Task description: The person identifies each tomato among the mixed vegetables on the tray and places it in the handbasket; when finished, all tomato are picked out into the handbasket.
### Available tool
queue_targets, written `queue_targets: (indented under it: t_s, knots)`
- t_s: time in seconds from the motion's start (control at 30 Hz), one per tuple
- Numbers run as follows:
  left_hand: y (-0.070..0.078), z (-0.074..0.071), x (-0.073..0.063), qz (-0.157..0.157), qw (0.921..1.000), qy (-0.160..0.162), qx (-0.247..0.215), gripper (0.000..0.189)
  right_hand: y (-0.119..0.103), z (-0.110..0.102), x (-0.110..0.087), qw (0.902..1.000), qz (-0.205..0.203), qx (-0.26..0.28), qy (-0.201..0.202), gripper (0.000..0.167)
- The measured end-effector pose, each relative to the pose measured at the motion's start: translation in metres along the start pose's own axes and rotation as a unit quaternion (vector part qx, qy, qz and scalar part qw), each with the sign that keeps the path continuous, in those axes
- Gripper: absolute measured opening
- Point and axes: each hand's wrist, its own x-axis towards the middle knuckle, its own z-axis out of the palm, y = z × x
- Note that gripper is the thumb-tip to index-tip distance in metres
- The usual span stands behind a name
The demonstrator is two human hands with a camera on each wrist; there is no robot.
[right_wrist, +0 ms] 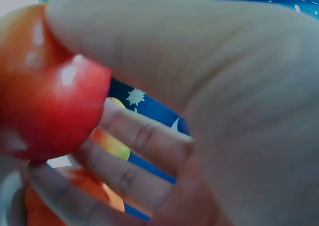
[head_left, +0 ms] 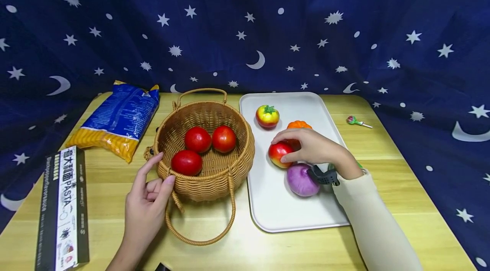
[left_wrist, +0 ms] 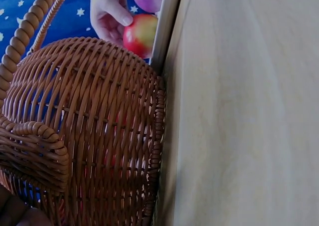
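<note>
Mostly red, yellow-tinged, glossy fruit [head_left: 277, 154]

Head cam: high, facing forward-down across pale wooden surface [head_left: 239, 252]. Left-wrist cam: rolled sideways, close to brown, round, woven wicker basket [left_wrist: 94, 121]. Right-wrist cam: tight on glossy red-yellow round fruit [right_wrist: 50, 106]. All three share basket and fruit.

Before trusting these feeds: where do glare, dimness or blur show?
Head: mostly crisp, whitish bottom-centre glare on the pale wooden table; left wrist: dim, the round brown wicker basket shaded; right wrist: the bare right hand looks soft, white highlights on the round glossy red fruit.
</note>
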Motion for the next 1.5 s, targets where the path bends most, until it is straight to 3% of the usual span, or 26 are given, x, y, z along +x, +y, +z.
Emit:
queue_targets:
  t_s: [0.27,0.43,0.63,0.8,1.03,1.3,1.5]
  knots:
    - [-0.002,0.0,0.001,0.014,0.9999,0.002,-0.006,0.062,-0.003,-0.007,-0.002,0.9974,-0.006,0.047,0.055,0.048]
    - [-0.001,0.003,0.001,0.006,0.9998,0.007,-0.02,0.063,-0.008,-0.014,-0.006,0.9881,-0.033,0.116,0.095,0.051]
    - [-0.002,0.005,0.001,0.004,0.9997,0.011,-0.02,0.063,-0.021,-0.031,-0.008,0.9805,-0.075,0.156,0.093,0.052]
    - [-0.001,0.004,0.003,0.007,0.9998,0.009,-0.013,0.063,-0.042,-0.057,0.001,0.9764,-0.12,0.169,0.062,0.053]
    - [-0.004,0.002,0.002,0.007,0.9998,0.009,-0.014,0.062,-0.074,-0.083,0.029,0.9789,-0.15,0.138,0.001,0.052]
    - [-0.004,0.001,0.001,0.005,0.9998,0.005,-0.017,0.064,-0.106,-0.095,0.062,0.9738,-0.173,0.09,-0.118,0.047]
    - [-0.004,0.001,0.001,0.007,0.9997,0.001,-0.022,0.063,-0.126,-0.091,0.092,0.9656,-0.188,0.092,-0.155,0.047]
